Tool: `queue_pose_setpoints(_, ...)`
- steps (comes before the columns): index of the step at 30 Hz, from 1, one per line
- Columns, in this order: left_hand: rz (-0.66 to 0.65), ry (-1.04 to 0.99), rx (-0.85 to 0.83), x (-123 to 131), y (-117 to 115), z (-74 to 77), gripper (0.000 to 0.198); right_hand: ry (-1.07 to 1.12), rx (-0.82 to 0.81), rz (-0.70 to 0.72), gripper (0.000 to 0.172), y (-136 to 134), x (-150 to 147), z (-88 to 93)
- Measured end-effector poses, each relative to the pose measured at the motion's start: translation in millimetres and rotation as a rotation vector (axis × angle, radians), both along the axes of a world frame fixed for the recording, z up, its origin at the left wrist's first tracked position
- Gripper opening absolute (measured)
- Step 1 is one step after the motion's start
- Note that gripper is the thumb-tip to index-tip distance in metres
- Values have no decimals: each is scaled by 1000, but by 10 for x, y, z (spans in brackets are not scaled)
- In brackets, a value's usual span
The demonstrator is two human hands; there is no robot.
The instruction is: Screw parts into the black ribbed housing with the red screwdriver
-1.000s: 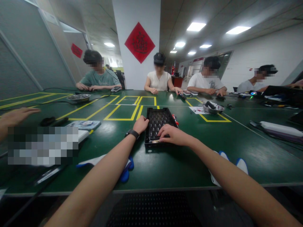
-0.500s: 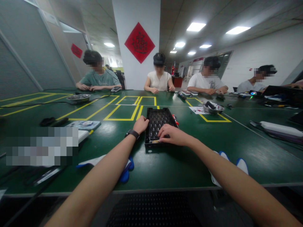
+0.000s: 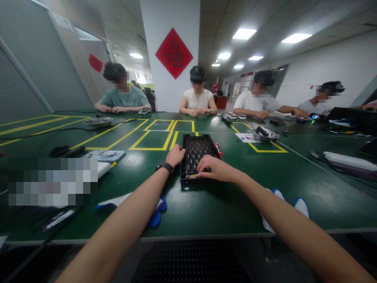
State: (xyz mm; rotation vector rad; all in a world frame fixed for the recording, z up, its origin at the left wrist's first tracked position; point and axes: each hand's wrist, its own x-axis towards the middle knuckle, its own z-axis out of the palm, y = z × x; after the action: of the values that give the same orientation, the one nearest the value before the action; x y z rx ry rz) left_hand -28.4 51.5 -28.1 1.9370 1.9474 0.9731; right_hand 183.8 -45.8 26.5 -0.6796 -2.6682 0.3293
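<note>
A black rectangular case lies on the green table in front of me, with rows of small shiny pieces inside. My left hand, with a dark watch on the wrist, grips the case's left wall, thumb on the rim. Over its near right part, my right hand has its fingers curled and pinched close to the near edge. A small yellowish item shows right beside those fingertips; whether they hold it or something else is hidden. Red-handled objects stick out past the case's right side.
White-and-blue gloves lie under both forearms, one left and one right. A metal bowl with dark items stands at right, another bowl at far left. A blue box sits left. Several people sit across the table.
My hands and the case stay almost exactly where they were. Across the table, a person in white at right has stretched an arm out to the right; the middle person's hands have come together.
</note>
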Motion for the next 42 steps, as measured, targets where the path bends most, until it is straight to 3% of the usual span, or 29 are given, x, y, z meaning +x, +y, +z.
queue_pose_setpoints(42,-11,-6,5,-9,14,-14,18,-20,14,17,21,-10,-8,13)
